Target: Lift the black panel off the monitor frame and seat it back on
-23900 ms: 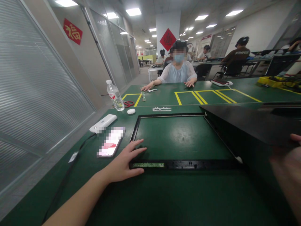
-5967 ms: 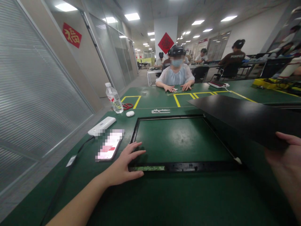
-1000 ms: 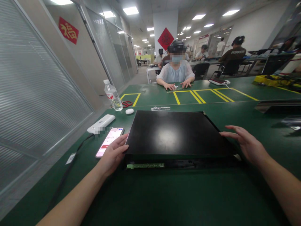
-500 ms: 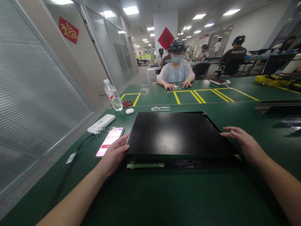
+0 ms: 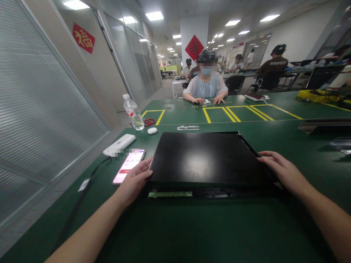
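Note:
A black flat screen panel (image 5: 203, 155) lies over a shallow dark housing (image 5: 219, 193), its near edge raised above it. Along the housing's near side a narrow green circuit board (image 5: 170, 194) shows. My left hand (image 5: 134, 182) is closed on the panel's left edge, thumb on top. At the opposite side my right hand (image 5: 281, 170) grips the right edge, fingertips on the rim; its thumb is largely hidden. A phone (image 5: 128, 166) with a lit timer lies just beyond my left hand.
Left of the panel are a white power bank (image 5: 119, 144) with a cable, a water bottle (image 5: 134, 112), red-handled scissors (image 5: 149, 122) and a white earbud case (image 5: 152, 130). White strips (image 5: 188, 128) lie behind the panel. Across the green table (image 5: 197, 233) sits a person (image 5: 205, 86).
My right hand has closed in on the panel's right edge; its fingers were straighter and looser before. My left hand keeps its hold on the left edge.

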The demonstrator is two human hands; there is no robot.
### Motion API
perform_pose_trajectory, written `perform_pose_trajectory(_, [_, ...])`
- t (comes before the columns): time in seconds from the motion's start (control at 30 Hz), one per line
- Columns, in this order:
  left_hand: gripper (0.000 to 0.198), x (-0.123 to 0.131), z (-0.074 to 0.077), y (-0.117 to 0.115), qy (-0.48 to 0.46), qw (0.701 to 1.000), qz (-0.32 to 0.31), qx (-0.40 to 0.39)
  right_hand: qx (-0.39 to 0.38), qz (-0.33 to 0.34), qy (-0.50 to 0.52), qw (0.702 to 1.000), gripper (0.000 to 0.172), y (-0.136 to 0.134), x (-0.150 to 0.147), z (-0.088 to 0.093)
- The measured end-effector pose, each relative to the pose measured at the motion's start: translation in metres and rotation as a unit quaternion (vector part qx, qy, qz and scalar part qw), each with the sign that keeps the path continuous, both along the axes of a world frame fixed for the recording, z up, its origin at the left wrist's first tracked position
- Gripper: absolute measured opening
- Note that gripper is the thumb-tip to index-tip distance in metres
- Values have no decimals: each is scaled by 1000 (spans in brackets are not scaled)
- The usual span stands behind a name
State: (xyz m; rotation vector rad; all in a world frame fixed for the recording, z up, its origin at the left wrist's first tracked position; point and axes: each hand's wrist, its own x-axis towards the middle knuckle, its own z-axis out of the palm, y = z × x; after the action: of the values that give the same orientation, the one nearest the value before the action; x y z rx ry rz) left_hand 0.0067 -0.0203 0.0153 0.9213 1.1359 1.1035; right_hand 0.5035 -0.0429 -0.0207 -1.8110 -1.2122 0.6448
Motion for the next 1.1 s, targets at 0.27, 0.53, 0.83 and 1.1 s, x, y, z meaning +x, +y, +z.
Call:
perform_pose_trajectory(0.27, [49,3,1,-1,0,1000,10,1,7,10,-31,999,52,-1,0,-3])
perform_pose_trajectory(0.53, [54,4,1,-2,6,1000,3,7,-5,5,-61,998,54,0,1,-2])
perform_pose_trajectory(0.83, [54,5,0,-2,5,1000,7,11,-10,21,-94,995,54,2,7,-8])
perform_pose_trajectory(1.1, [51,6,0,-2,2,1000,10,11,-8,17,-100,995,52,0,1,-2])
